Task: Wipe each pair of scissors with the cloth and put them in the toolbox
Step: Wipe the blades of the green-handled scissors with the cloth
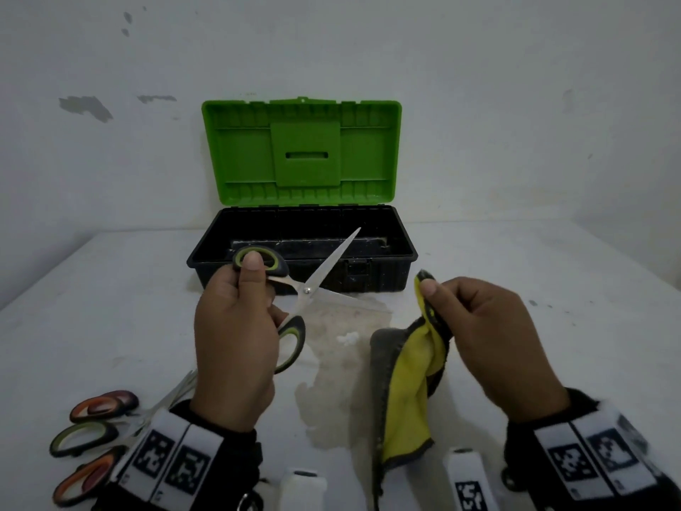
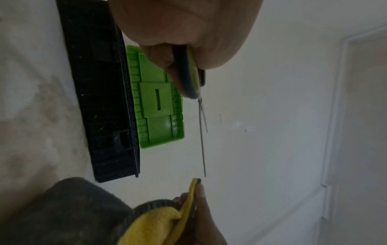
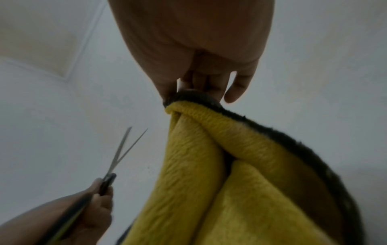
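White worktop carries the open toolbox. The left hand grips green-handled scissors, blades spread apart; the right hand pinches the cloth beside them. Open points could snag the cloth or prick fingers. Only the head view shows 3 more scissors waiting at left.

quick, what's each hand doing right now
Left hand: grips the green-handled scissors, blades spread open.
Right hand: pinches the yellow and grey cloth by its top edge.
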A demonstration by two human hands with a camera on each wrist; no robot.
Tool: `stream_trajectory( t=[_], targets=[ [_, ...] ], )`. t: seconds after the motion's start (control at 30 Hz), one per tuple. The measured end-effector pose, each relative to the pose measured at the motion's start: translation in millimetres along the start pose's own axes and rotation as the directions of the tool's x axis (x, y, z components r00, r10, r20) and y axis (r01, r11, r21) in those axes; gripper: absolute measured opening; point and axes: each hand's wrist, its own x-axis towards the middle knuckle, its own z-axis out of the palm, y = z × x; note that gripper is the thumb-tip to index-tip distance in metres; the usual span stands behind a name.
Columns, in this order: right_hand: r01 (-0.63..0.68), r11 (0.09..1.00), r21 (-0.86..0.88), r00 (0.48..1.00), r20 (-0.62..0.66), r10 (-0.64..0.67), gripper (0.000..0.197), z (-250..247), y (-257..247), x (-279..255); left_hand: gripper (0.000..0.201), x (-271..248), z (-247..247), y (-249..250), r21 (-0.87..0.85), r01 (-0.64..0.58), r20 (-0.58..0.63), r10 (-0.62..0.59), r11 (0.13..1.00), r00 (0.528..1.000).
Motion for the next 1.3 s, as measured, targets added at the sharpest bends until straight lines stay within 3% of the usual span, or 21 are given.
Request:
stream_trajectory(
  t=[0.27, 0.63, 0.9, 1.13, 1.3],
  targets=[
    [0.221, 0.975, -0.005, 0.961, 0.169, -0.217, 0.007, -8.5, -27.0, 17.7, 0.035, -2.5, 1.6, 7.0, 0.045, 0.022, 0.135, -0.027, 0.999, 0.99],
    [0.581, 0.798, -0.16, 0.806, 0.255, -0.535, 0.017, 6.5, -45.4, 8.3, 0.022, -14.0, 6.7, 10.8, -0.022, 0.179, 0.232, -0.169, 0.984, 0.958],
    [0.706, 0.651, -0.278, 0.707, 0.33, -0.625, 0.02, 16.6, -42.4, 6.8, 0.04, -19.4, 9.7, 14.5, 0.103, -0.021, 0.243, -0.005, 0.994, 0.97],
    [0.664, 0.661, -0.348, 0.744, 0.218, -0.632, 0.017, 19.4, -35.0, 9.5, 0.05, -24.7, 9.3, 18.0, 0.2, -0.147, 0.239, 0.097, 0.969, 0.966],
    [0.586, 0.769, -0.255, 0.807, 0.098, -0.583, 0.015, 9.0, -41.3, 7.3, 0.053, -20.5, 7.6, 19.2, 0.231, -0.174, 0.211, 0.125, 0.957, 0.97]
  ],
)
